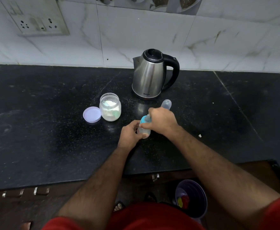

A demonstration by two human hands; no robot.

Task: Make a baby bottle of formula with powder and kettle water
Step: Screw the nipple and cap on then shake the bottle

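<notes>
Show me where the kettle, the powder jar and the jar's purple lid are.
kettle (pixel 150 77), head view, on its steel body.
powder jar (pixel 110 107), head view, on its clear side wall.
purple lid (pixel 92 114), head view, on its flat middle.

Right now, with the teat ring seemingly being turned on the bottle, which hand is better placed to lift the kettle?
Probably the right hand. The kettle has its handle on the right, beyond that hand, while the left hand grips the bottle body and can keep it steady.
</notes>
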